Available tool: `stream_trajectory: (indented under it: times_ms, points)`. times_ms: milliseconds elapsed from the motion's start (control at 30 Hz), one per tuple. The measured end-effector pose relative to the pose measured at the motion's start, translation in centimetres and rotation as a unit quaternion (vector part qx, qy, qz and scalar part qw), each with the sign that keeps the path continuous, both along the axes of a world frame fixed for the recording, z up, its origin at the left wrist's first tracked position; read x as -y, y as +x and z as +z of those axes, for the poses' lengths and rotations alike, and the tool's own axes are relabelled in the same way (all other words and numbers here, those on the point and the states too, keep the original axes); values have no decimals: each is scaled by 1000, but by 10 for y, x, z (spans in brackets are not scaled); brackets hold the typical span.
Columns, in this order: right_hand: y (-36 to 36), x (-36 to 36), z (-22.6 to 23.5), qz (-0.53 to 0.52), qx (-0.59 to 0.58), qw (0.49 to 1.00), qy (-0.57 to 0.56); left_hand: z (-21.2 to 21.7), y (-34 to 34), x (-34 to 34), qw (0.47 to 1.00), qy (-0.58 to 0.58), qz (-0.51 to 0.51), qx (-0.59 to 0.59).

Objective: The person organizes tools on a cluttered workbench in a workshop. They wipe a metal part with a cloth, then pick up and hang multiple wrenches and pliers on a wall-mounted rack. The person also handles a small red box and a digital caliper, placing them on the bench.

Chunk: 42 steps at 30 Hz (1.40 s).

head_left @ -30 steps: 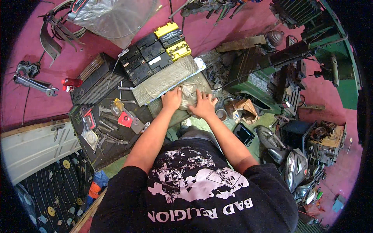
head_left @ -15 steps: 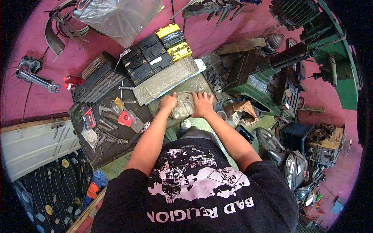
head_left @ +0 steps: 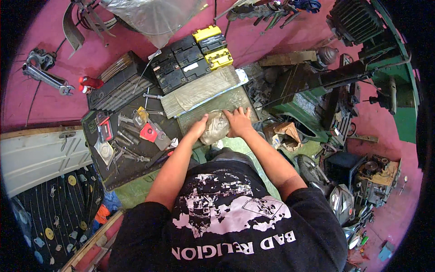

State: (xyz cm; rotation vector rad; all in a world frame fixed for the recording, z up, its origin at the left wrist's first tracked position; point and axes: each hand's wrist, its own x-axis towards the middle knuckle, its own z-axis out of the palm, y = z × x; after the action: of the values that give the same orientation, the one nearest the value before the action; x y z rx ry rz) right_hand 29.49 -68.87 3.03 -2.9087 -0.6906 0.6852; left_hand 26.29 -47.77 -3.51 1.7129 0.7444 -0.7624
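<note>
— Both hands are on that crumpled clear plastic bag (head_left: 215,128). The left hand (head_left: 199,129) cups its left side, the right hand (head_left: 239,121) presses on its right side, fingers curled round the bag rather than spread wide.

— Where does the bag sit?

— On the dark flat panel (head_left: 213,106) at the near edge of the worktop, just below the ribbed grey filter sheet (head_left: 199,90) and close to the person's chest.

— What could go wrong?

— I judge the film is thin and slippery. If the squeeze is uneven, whatever is inside may burst out or slide off the near edge onto the green floor (head_left: 240,147). I cannot tell what the bag contains; it is too crumpled.

— Anything nearby that matters?

— The black tray (head_left: 136,167) of loose tools lies just beside the left forearm. A sideways sweep of the elbow could knock the red-handled tool (head_left: 148,132) or the small spanners off it.

— And on the right?

— A torn cardboard box (head_left: 283,134) stands near the right wrist, with heavy machine parts behind it. A quick pull-back could snag the bag on those edges and tear it.

— The batteries?

— The black and yellow batteries (head_left: 190,56) are well apart, beyond the filter sheet; little risk there.
</note>
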Motion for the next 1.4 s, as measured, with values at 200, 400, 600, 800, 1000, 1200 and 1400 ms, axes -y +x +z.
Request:
stream_trajectory:
  times_ms: [200, 400, 600, 800, 1000, 1200, 1400]
  points:
    - [8, 4, 5, -28, -45, 998, 28, -19, -41, -14, 994, -4, -94, 55]
    - [6, 48, 6, -21, -57, 994, 88, 3, -78, -25, 982, 86, -98, 136]
    - [-28, 55, -28, -64, 30, 993, 92, 6, -79, -10, 965, 119, -150, 178]
    - [-34, 34, -34, -213, -18, 958, 192, -26, -74, -6, 986, -141, 72, 58]
    - [-33, 23, -58, -439, -218, 744, 454, -12, -73, -8, 951, -257, 172, -4]
    - [-34, -4, -67, -571, -266, 597, 496, -18, -86, 17, 885, -322, 337, -18]
    - [-58, -30, -110, -463, -79, 845, 257, -19, -77, 27, 858, -299, 416, -41]
